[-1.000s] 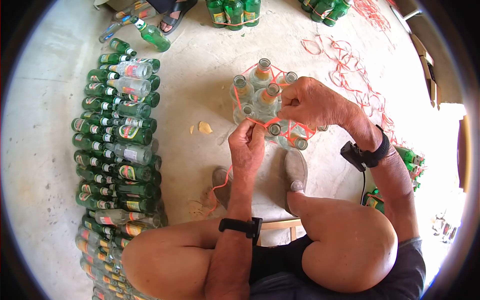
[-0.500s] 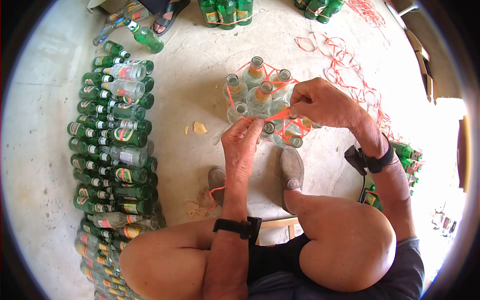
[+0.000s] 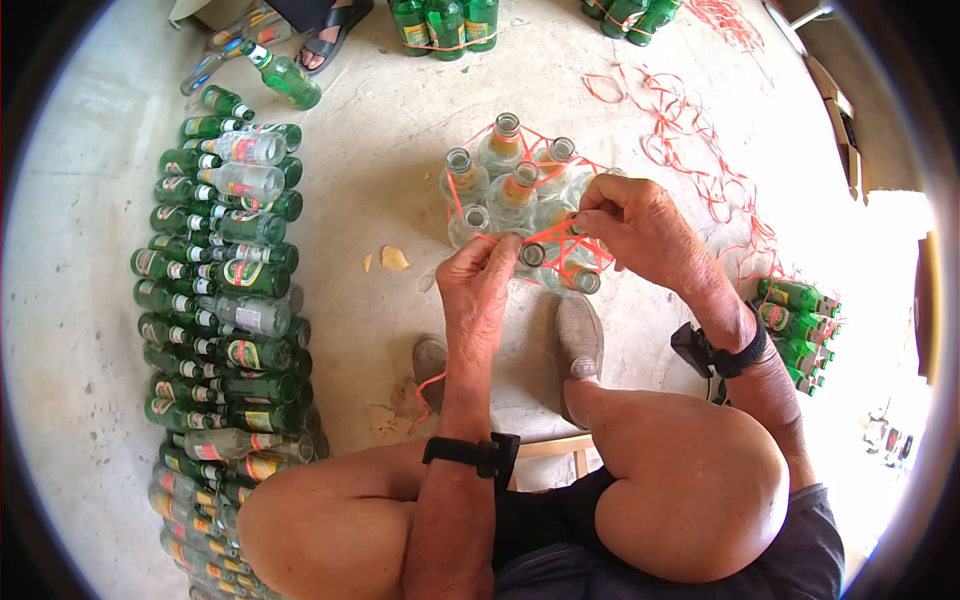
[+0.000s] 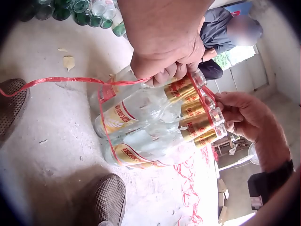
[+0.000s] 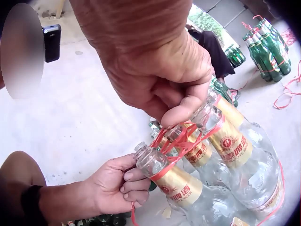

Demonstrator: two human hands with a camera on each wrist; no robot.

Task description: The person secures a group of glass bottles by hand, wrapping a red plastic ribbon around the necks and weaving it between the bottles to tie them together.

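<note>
Clear glass bottles (image 3: 510, 212) with gold neck labels stand upright in a cluster on the floor. Red plastic twine (image 5: 207, 136) runs around and between their necks, and another band circles their bodies. At the near left neck, my left hand (image 3: 476, 285) pinches the twine between thumb and fingers; a loose tail of twine (image 4: 61, 80) trails from it toward a shoe. My right hand (image 3: 645, 228) pinches twine over the necks on the right side, its thumb and curled forefinger close above the bottle mouths (image 5: 143, 148). The hand partly covers the bottles behind it.
Stacked bottles (image 3: 250, 275), green and clear, lie along the left. Tied green bundles (image 3: 445, 25) stand at the back, and more green bottles (image 3: 795, 325) lie at right. Loose twine (image 3: 690, 130) sprawls over the floor. Another person's sandalled foot (image 3: 325, 45) is at the top.
My right hand has opened out from a tight curl and moved slightly right and down, with twine stretched between the hands. My left hand keeps its pinch near the same bottle neck.
</note>
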